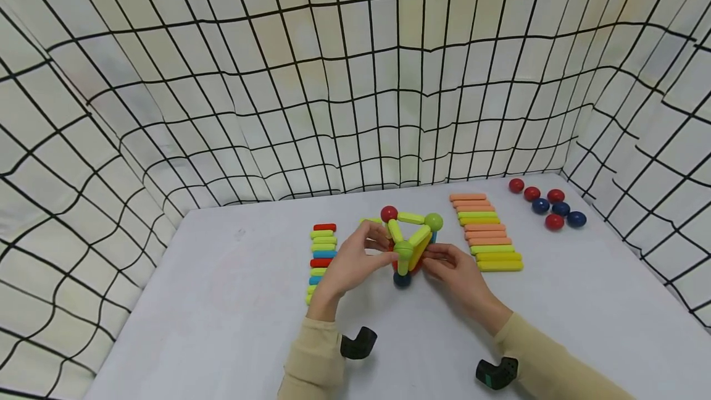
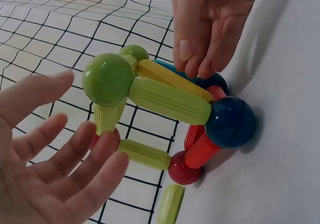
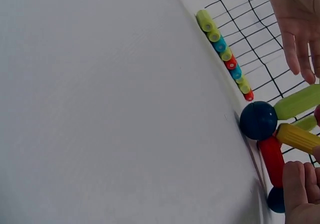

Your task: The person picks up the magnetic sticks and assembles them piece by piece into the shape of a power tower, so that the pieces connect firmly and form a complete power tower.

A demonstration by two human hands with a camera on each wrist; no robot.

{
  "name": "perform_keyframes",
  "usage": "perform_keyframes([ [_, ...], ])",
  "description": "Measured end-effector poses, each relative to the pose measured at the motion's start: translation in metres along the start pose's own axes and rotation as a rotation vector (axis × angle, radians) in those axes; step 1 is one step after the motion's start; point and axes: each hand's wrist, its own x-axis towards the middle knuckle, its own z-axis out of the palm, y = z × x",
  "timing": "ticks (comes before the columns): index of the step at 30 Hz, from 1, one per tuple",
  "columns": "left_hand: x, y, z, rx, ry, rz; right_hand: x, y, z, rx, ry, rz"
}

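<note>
A prism-like frame of magnetic building rods and balls (image 1: 403, 249) stands on the white table between both hands. On its top, light-green rods (image 1: 411, 218) join two green balls (image 2: 108, 79) and a red ball (image 1: 389, 214). Below are red rods (image 3: 271, 160) and dark blue balls (image 3: 258, 120), and a yellow rod (image 2: 172, 77) slants across one side. My left hand (image 1: 355, 258) is around the frame's left side, fingers spread and loosely bent, thumb close to the front green ball. On the right side, my right hand (image 1: 458, 270) pinches the yellow rod; its fingertips are partly hidden.
Left of the frame lies a column of short red, green and blue rods (image 1: 323, 254). To the right is a column of longer orange, green and yellow rods (image 1: 489, 227), with several red and blue balls (image 1: 555, 208) behind it. Black-gridded white cloth (image 1: 355, 79) encloses the back and sides.
</note>
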Motion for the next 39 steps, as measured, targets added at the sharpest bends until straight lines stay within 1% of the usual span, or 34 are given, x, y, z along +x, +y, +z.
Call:
perform_keyframes([
  [2, 0.003, 0.001, -0.002, -0.011, 0.058, -0.006, -0.002, 0.0, -0.006, -0.035, -0.012, -0.006],
  [5, 0.014, 0.003, -0.005, 0.003, 0.147, -0.004, -0.005, 0.002, -0.011, -0.128, -0.049, -0.04],
  [6, 0.018, 0.004, -0.006, 0.017, 0.162, -0.001, -0.007, 0.001, -0.011, -0.16, -0.062, -0.053],
  [7, 0.023, 0.005, -0.007, 0.039, 0.164, 0.0, -0.009, 0.001, -0.01, -0.19, -0.075, -0.066],
  [9, 0.033, 0.007, -0.008, 0.088, 0.133, -0.005, -0.013, -0.001, -0.005, -0.274, -0.082, -0.103],
  [11, 0.041, 0.007, -0.009, 0.136, 0.063, -0.014, -0.017, -0.004, 0.002, -0.349, -0.079, -0.143],
  [13, 0.047, 0.006, -0.008, 0.163, -0.006, -0.027, -0.019, -0.006, 0.009, -0.413, -0.073, -0.181],
  [15, 0.05, 0.005, -0.007, 0.176, -0.045, -0.027, -0.017, -0.007, 0.015, -0.448, -0.058, -0.2],
  [18, 0.05, 0.003, -0.008, 0.175, -0.051, -0.017, -0.012, -0.009, 0.022, -0.438, -0.031, -0.176],
  [21, 0.048, 0.001, -0.008, 0.177, -0.039, -0.013, -0.008, -0.01, 0.023, -0.416, -0.001, -0.117],
  [24, 0.045, 0.001, -0.008, 0.168, -0.023, -0.022, -0.008, -0.012, 0.02, -0.404, -0.005, -0.055],
  [26, 0.042, 0.003, -0.007, 0.169, 0.02, -0.045, -0.008, -0.013, 0.017, -0.371, -0.029, -0.021],
  [29, 0.034, 0.004, -0.004, 0.193, 0.126, -0.087, -0.007, -0.016, 0.013, -0.292, -0.05, 0.014],
  [30, 0.03, 0.005, -0.002, 0.21, 0.152, -0.099, -0.006, -0.016, 0.012, -0.26, -0.053, 0.021],
  [31, 0.026, 0.005, 0.0, 0.239, 0.16, -0.109, -0.005, -0.017, 0.011, -0.236, -0.054, 0.022],
  [32, 0.022, 0.004, 0.003, 0.263, 0.144, -0.117, -0.005, -0.017, 0.01, -0.208, -0.052, 0.02],
  [33, 0.018, 0.002, 0.006, 0.288, 0.104, -0.12, -0.004, -0.017, 0.01, -0.186, -0.053, 0.01],
  [35, 0.01, -0.003, 0.013, 0.327, -0.017, -0.125, -0.002, -0.017, 0.011, -0.142, -0.05, -0.014],
  [37, 0.006, -0.01, 0.022, 0.346, -0.129, -0.1, -0.001, -0.015, 0.013, -0.107, -0.041, -0.036],
  [38, 0.006, -0.014, 0.027, 0.353, -0.16, -0.09, 0.0, -0.015, 0.014, -0.089, -0.038, -0.049],
  [39, 0.006, -0.017, 0.032, 0.362, -0.17, -0.077, 0.002, -0.014, 0.015, -0.078, -0.035, -0.059],
])
